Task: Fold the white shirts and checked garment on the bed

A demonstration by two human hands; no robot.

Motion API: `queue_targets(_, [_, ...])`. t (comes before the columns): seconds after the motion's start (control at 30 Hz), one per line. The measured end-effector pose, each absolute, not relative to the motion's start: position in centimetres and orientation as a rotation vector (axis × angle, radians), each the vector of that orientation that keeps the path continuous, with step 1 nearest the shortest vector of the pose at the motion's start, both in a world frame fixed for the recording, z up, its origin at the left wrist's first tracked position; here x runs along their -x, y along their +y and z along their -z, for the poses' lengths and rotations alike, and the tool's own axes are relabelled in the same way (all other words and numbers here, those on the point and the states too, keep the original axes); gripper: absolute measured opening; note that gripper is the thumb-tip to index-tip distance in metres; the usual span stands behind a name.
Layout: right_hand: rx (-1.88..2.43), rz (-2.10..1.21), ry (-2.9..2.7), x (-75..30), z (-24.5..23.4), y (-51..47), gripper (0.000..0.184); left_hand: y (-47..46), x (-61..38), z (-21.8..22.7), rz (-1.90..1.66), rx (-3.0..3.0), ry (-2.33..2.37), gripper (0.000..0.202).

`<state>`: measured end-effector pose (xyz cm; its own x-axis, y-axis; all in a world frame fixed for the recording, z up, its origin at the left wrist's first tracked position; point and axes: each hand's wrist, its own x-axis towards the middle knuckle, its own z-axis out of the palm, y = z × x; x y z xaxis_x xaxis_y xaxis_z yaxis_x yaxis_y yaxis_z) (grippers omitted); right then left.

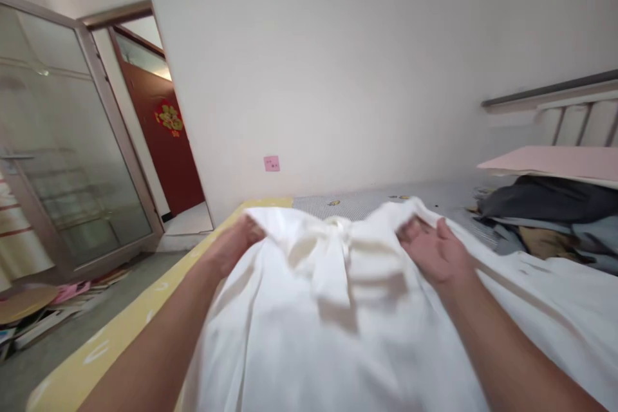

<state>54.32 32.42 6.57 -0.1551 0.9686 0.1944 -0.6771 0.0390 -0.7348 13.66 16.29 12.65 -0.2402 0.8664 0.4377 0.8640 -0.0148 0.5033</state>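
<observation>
A white garment (333,309) lies spread over the bed in front of me, bunched into folds at its far end. My left hand (236,241) grips the far left edge of the cloth, fingers curled into it. My right hand (432,248) holds the far right part, thumb up and fingers tucked under a fold. Both forearms reach forward over the fabric.
The bed has a yellow side edge (120,341) and a striped grey sheet (381,203). A pile of dark and grey clothes (545,219) lies at the right under a pink board (555,161). A glass door (62,154) and floor clutter (48,309) stand at the left.
</observation>
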Motion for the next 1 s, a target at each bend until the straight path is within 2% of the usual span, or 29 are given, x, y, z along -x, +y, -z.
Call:
queue_targets(0.07, [0.681, -1.561, -0.907, -52.4, -4.8, 33.2, 0.065, 18.4, -14.9, -9.6, -0.724, -1.9, 2.223, 0.054])
queue_targets(0.13, [0.995, -1.471, -1.185, -50.9, -0.9, 33.1, 0.073, 19.4, -16.3, -5.1, -0.552, -1.897, 2.28, 0.039])
queue_targets(0.23, [1.394, -1.001, -1.847, -50.5, 7.0, 31.7, 0.067, 17.8, -17.2, 3.5, -0.317, -1.959, 2.251, 0.047])
queue_targets(0.3, [1.468, -0.815, -2.034, -51.4, 12.0, 30.5, 0.06, 15.4, -16.8, 8.9, -0.003, -1.949, 2.221, 0.059])
queue_targets(0.37, [1.445, -0.535, -2.238, -52.8, 15.5, 29.7, 0.053, 13.0, -15.9, 12.8, -0.058, -1.996, 2.311, 0.055])
queue_targets(0.43, [1.376, -0.384, -2.357, -54.0, 17.3, 29.4, 0.053, 11.4, -15.1, 14.8, -0.192, -1.99, 2.512, 0.056])
queue_targets(0.53, [1.278, -0.316, -2.394, -55.1, 18.0, 29.4, 0.057, 10.5, -14.0, 14.1, -0.255, -1.895, 2.7, 0.054])
queue_targets(0.67, [1.245, -0.27, -2.413, -55.3, 18.2, 29.6, 0.062, 11.2, -10.8, 9.3, -0.123, -1.939, 2.543, 0.042])
queue_targets(0.77, [1.304, -0.281, -2.406, -55.2, 18.8, 29.9, 0.072, 12.6, -7.6, 5.3, -0.196, -1.42, 3.007, 0.042])
queue_targets(0.83, [1.385, -0.263, -2.368, -55.0, 19.2, 30.1, 0.073, 14.3, -6.7, 3.5, -0.272, -1.009, 3.275, 0.044])
queue_targets(0.87, [1.428, -0.251, -2.347, -54.9, 19.3, 30.2, 0.072, 15.5, -7.1, 3.1, -0.313, -0.998, 3.323, 0.046])
queue_targets(0.93, [1.505, -0.24, -2.327, -54.5, 19.1, 30.3, 0.068, 18.2, -9.3, 3.2, -0.426, -1.358, 3.267, 0.048])
queue_targets(1.0, [1.581, -0.25, -2.328, -54.0, 18.5, 30.2, 0.064, 20.9, -13.0, 4.8, -0.567, -1.847, 2.996, 0.047])
